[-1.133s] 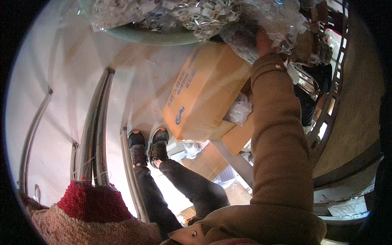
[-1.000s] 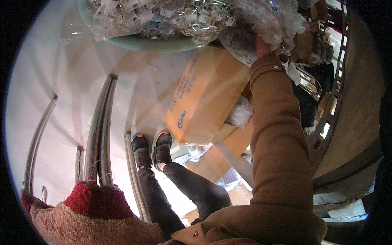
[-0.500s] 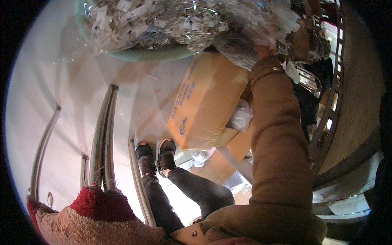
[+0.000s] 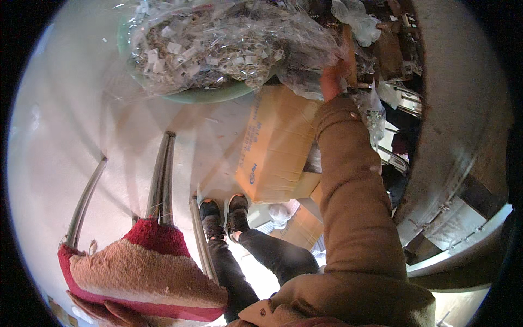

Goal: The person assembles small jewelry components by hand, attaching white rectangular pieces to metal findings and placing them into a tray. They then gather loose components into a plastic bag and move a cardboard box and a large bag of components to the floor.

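My right arm, in a brown sleeve, stretches forward to a large clear plastic bag (image 4: 218,54) full of small white parts and thin tangled pieces. My right hand (image 4: 333,80) is closed at the bag's right end, on its bunched film; the fingertips are blurred and partly hidden. The bag rests in a pale green round basin (image 4: 212,95), spilling over its rim. Just below the hand stands a brown cardboard box (image 4: 280,144). My left hand does not show.
A stool with a red-and-pink cloth cover (image 4: 147,261) and metal legs stands at the left. Brown finger-like shapes (image 4: 106,312) beneath it are unclear. Small clear bags (image 4: 375,117) hang at the right, beside a curved dark edge (image 4: 452,109). My shoes (image 4: 237,212) are beside the box.
The view has shifted, so stool and box sit farther right. My right hand has moved left relative to the box, and more of the small clear bags at the right shows.
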`<state>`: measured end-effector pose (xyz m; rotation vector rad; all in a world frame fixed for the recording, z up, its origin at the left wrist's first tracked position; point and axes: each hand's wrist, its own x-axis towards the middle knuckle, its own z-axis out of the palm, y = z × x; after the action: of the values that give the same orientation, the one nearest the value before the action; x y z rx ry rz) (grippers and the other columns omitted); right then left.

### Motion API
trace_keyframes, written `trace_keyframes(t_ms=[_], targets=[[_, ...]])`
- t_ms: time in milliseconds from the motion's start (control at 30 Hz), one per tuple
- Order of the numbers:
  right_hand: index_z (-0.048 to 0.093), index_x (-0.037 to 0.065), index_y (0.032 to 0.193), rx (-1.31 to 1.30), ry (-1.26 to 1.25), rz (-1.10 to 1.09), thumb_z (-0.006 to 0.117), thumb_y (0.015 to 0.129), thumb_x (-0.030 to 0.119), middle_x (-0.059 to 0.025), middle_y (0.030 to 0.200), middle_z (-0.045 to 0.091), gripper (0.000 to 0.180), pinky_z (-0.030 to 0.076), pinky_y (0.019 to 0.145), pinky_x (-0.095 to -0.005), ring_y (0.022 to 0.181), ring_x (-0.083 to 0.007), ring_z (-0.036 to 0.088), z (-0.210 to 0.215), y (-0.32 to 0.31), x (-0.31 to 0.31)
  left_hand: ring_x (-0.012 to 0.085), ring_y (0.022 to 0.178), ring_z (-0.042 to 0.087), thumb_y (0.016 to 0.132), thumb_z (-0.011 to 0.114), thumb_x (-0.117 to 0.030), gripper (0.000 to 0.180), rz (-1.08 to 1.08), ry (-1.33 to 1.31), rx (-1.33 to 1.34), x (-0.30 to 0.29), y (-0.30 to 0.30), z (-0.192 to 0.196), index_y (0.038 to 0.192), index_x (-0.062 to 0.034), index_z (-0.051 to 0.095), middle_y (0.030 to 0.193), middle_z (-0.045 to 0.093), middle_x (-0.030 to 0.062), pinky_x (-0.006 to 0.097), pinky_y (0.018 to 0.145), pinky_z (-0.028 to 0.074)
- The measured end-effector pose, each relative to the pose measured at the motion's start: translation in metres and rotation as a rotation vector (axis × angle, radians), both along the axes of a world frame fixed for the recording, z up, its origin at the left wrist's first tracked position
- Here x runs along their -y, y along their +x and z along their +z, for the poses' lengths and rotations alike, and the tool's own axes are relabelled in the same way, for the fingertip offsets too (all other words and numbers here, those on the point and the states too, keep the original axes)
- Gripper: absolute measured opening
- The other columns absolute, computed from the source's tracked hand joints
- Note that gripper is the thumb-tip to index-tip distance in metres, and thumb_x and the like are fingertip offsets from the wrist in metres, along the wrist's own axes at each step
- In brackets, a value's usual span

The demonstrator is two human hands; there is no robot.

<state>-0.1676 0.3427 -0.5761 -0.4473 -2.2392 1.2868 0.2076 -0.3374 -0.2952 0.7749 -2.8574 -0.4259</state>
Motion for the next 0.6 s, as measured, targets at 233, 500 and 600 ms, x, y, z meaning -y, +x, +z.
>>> trace_keyframes(t_ms=[233, 500, 600], targets=[[0.057, 0.001, 0.073, -0.163, -0.045, -0.247, 0.065, 0.082, 0.009, 0.0036, 0.070, 0.047, 0.014, 0.031, 0.054, -0.0348, 0.062, -0.0118, 0.041, 0.066, 0.045, 0.036, 0.0372, 0.139, 0.030, 0.094, 0.042, -0.059, 0.080, -0.050, -0.105, 0.028, -0.018, -0.014, 0.008, 0.149, -0.0027, 0.029, 0.151, 0.032, 0.0218, 0.048, 0.115, 0.021], [0.068, -0.006, 0.086, -0.036, 0.084, -0.301, 0.062, 0.080, 0.017, -0.0125, 0.082, 0.069, 0.024, 0.050, 0.064, -0.0375, 0.068, -0.0218, 0.062, 0.122, 0.088, 0.072, 0.0385, 0.138, 0.033, 0.095, 0.041, -0.057, 0.076, -0.085, -0.138, 0.042, -0.010, -0.011, 0.007, 0.148, -0.0029, 0.032, 0.150, 0.033, 0.0219, 0.047, 0.115, 0.022], [0.067, -0.005, 0.098, 0.092, 0.019, -0.319, 0.061, 0.084, 0.019, -0.0142, 0.096, 0.067, 0.028, 0.049, 0.075, -0.0385, 0.082, -0.0254, 0.062, 0.123, 0.110, 0.067, 0.0404, 0.136, 0.034, 0.095, 0.039, -0.058, 0.078, -0.126, -0.192, 0.072, -0.011, -0.011, 0.008, 0.149, -0.0028, 0.030, 0.149, 0.034, 0.0233, 0.049, 0.113, 0.024]])
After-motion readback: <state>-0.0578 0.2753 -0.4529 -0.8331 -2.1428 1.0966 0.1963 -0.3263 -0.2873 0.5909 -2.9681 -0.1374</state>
